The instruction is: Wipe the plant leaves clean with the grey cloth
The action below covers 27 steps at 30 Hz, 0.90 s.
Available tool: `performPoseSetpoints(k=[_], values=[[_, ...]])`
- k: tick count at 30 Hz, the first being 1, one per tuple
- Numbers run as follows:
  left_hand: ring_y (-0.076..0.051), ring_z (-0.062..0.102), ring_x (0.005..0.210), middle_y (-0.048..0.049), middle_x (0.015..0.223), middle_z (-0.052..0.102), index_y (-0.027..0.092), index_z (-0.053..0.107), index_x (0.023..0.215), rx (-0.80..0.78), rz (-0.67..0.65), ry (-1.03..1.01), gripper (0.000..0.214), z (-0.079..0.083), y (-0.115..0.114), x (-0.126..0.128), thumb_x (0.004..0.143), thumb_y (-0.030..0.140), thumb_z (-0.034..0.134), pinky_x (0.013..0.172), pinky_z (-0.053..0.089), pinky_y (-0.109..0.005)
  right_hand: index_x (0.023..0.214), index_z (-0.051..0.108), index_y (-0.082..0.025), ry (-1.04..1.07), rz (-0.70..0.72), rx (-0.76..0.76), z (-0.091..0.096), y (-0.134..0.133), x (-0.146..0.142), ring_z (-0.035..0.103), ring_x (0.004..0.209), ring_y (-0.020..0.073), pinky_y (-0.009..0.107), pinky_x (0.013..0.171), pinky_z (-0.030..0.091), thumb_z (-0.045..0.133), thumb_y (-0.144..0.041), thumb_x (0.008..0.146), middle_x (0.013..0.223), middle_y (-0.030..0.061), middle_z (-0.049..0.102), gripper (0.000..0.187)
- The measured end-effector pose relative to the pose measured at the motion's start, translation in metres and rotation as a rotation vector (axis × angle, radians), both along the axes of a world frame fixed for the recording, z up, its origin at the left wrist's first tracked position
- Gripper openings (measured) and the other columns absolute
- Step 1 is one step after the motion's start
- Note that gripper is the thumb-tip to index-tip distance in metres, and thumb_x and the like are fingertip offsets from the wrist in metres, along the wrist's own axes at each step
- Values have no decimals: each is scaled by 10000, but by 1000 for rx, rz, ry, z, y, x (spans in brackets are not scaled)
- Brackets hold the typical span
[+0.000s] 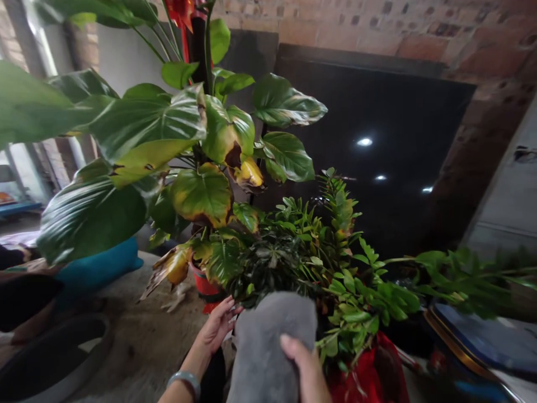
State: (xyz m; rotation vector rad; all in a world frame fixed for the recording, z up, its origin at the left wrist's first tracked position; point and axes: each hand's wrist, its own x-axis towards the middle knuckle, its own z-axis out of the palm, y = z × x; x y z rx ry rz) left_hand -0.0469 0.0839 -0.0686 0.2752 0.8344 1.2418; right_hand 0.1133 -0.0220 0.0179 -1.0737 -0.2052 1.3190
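A grey cloth [268, 347] is draped over my right hand [304, 369], whose thumb presses on top of it, low in the middle of the view. My left hand [218, 324], with a bracelet on its wrist, reaches up beside the cloth with fingers curled toward the dark low leaves [268, 263] of a small potted plant. Just behind stands a big-leaved plant [168, 145] with yellowing, brown-edged leaves in a red pot [204, 285].
A feathery green plant [361, 291] spreads to the right above a red wrapped pot [377, 375]. A large dark screen [377, 145] leans on a brick wall behind. A blue tub [100, 266] and a dark basin [54, 358] sit left on the concrete floor.
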Motion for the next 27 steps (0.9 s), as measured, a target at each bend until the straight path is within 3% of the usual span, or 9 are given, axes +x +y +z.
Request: performPoseSetpoints(k=[3, 5, 8, 11, 13, 16, 21, 24, 27], values=[[-153, 651, 578, 24, 581, 656, 180, 563, 730, -23, 109, 4, 185, 7, -2, 5, 650, 76, 693, 586, 490, -258, 974, 648, -197, 38, -167, 107, 52, 30, 26, 683, 745, 251, 384, 694, 551, 809, -339, 473, 823, 31, 741, 545], [-148, 646, 543, 19, 569, 656, 170, 560, 712, -43, 140, 11, 164, 10, -3, 8, 671, 56, 670, 552, 494, -254, 973, 649, -195, 113, -186, 124, 68, 50, 33, 684, 754, 231, 379, 718, 552, 791, -323, 502, 818, 20, 742, 508], [-143, 643, 523, 22, 555, 654, 165, 561, 701, -46, 166, 13, 155, 14, -4, 10, 682, 51, 664, 527, 498, -247, 829, 675, -168, 248, -63, -37, 45, 54, 22, 689, 772, 254, 394, 726, 554, 774, -267, 501, 734, 54, 737, 357], [-141, 640, 519, 31, 552, 653, 172, 560, 691, -40, 148, 2, 166, 14, -4, 9, 677, 44, 664, 520, 506, -249, 770, 688, -144, 261, 113, -211, 0, 30, 0, 682, 854, 296, 401, 719, 556, 793, -285, 467, 778, 102, 738, 350], [-128, 625, 498, 31, 546, 650, 168, 568, 679, -32, 132, 7, 155, 14, -4, 8, 676, 47, 666, 512, 504, -240, 778, 695, -127, 237, 190, -223, -13, 10, -6, 676, 875, 316, 406, 717, 554, 802, -310, 449, 796, 117, 737, 391], [-117, 595, 454, 24, 506, 628, 156, 572, 635, -18, 161, 18, 147, 11, -2, 8, 668, 81, 695, 485, 491, -227, 864, 692, -102, 203, 165, -147, 9, 0, 5, 674, 868, 319, 406, 719, 551, 799, -384, 468, 810, 123, 735, 498], [-127, 603, 462, 6, 501, 630, 148, 573, 627, -10, 169, -3, 147, 5, 0, 10, 675, 103, 704, 480, 494, -228, 956, 659, -216, 130, -250, 144, 68, 43, 34, 680, 782, 196, 324, 709, 546, 769, -301, 526, 841, -13, 742, 452], [-124, 604, 462, 10, 501, 627, 152, 569, 632, -23, 169, 0, 143, 7, -1, 10, 692, 89, 683, 487, 502, -228, 759, 663, -195, 231, -149, 23, 54, 59, 25, 670, 634, 192, 342, 682, 550, 726, -219, 517, 666, -1, 725, 251], [-116, 594, 456, 20, 501, 616, 156, 573, 636, -14, 160, 0, 136, 8, -2, 9, 713, 79, 655, 479, 494, -219, 680, 660, -163, 297, 64, -208, 18, 37, 0, 686, 694, 257, 396, 682, 553, 722, -243, 496, 641, 72, 717, 210]])
